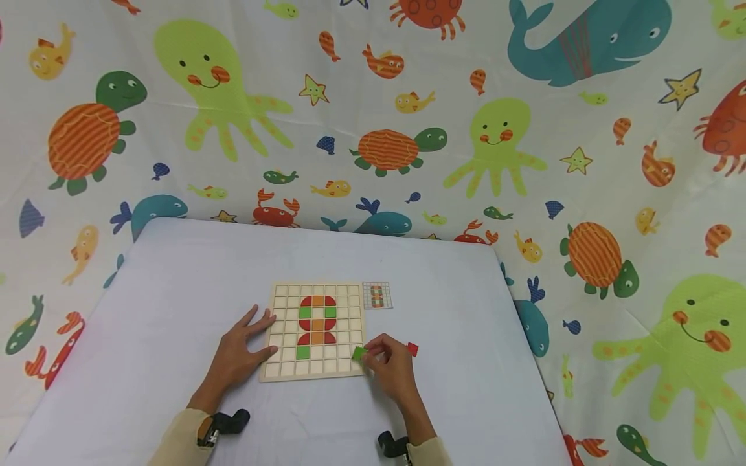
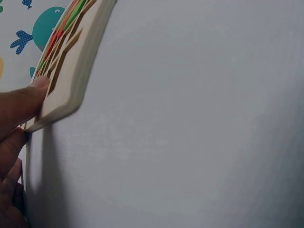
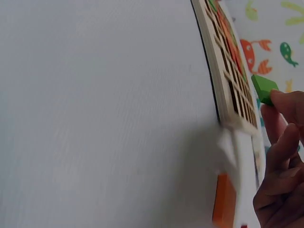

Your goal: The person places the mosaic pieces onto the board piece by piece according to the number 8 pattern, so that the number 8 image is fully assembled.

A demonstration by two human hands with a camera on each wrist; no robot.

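Note:
A wooden grid board [image 1: 287,369] lies on the white table, with red rounded pieces, orange squares [image 1: 317,338] and green squares [image 1: 303,353] set in some cells. My left hand [image 1: 236,353] rests on the board's left edge, its fingers spread and the thumb over the frame; the left wrist view shows that thumb [image 2: 40,88] on the board's corner. Between thumb and fingertips my right hand [image 1: 392,367] pinches a green square tile [image 3: 264,89], tilted and held over the board's lower right corner.
A small printed card [image 1: 377,296] with a grid pattern lies by the board's upper right corner. A red piece [image 1: 412,349] sits just right of my right hand. In the right wrist view an orange block [image 3: 224,202] is on the table. Behind hangs a sea-animal curtain [image 1: 350,77].

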